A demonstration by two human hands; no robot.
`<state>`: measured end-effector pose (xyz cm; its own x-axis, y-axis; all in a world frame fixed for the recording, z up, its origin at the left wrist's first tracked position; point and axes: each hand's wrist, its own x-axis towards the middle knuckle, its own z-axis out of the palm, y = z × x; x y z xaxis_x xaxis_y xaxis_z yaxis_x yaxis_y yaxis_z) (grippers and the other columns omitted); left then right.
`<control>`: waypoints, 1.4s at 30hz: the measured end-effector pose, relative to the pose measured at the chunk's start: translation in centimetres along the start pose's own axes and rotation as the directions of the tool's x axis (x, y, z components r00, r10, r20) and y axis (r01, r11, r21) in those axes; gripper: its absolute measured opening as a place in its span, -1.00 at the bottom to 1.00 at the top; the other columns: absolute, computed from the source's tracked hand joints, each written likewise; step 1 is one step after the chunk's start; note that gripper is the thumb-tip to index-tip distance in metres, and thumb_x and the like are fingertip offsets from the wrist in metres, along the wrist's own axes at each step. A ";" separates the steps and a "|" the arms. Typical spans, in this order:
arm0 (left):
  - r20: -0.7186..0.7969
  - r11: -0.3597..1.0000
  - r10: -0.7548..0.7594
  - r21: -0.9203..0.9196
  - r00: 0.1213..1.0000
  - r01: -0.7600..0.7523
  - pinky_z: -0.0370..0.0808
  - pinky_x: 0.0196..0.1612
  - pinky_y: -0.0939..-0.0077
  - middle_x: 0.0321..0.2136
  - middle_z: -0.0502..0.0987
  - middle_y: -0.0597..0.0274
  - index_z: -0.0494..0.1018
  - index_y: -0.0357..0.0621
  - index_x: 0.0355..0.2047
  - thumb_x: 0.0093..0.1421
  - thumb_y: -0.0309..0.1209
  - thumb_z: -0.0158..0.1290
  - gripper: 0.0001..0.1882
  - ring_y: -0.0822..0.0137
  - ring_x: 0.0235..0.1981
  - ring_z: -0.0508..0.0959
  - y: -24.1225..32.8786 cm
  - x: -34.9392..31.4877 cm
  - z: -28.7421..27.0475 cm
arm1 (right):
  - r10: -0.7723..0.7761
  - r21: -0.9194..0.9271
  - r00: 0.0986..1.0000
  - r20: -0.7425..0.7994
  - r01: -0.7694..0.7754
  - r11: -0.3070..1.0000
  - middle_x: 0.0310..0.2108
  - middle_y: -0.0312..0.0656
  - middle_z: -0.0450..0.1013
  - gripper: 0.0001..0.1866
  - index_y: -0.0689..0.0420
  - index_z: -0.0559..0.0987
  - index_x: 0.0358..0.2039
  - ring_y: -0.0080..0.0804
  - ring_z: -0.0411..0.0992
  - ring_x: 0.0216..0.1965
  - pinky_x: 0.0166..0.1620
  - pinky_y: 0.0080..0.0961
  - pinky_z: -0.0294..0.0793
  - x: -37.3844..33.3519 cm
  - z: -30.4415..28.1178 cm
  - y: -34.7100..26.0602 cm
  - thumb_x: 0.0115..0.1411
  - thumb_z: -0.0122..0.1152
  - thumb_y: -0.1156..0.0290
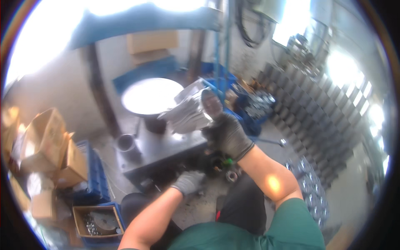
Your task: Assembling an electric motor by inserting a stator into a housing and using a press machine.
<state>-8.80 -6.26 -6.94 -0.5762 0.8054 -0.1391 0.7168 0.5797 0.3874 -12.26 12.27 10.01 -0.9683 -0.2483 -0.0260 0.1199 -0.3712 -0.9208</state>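
In a dark grey glove, my right hand (230,136) is closed on the near right end of a silver metal housing (189,111). The housing has a round end face and is blurred; it is tilted above the metal press table (166,150). My left hand (188,182), in a lighter grey glove, is low by the table's front edge, and its fingers are too blurred to read. Behind the housing is a bright round plate (151,96) on a dark post. A short open tube (128,146) stands on the table's left corner.
The press's blue crossbeam (146,25) spans above on dark columns. Cardboard boxes (48,141) and a blue crate (96,175) are at left, with a box of small metal parts (98,221) nearer. Stacked grey cylinders (310,116) and shiny parts (310,187) line the right.
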 end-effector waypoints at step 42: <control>0.346 0.990 -0.138 0.082 0.928 0.117 0.46 0.20 0.04 0.01 0.59 -0.12 0.55 -0.04 0.13 0.22 0.00 0.21 -0.44 -0.09 0.10 0.57 -1.0 -1.3 5.5 | 0.154 0.084 -0.036 -0.987 0.707 0.703 0.09 -0.15 0.46 -0.39 -0.08 0.48 0.19 -0.22 0.43 0.07 0.01 -0.28 0.58 -33.0 -39.6 14.1 0.27 0.34 -0.13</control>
<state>-6.67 -7.18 -12.14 -0.4978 0.7102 -0.4978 0.6745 0.6779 0.2925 12.69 50.69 -17.58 -0.1626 0.8353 -0.5252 -0.5818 -0.5111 -0.6327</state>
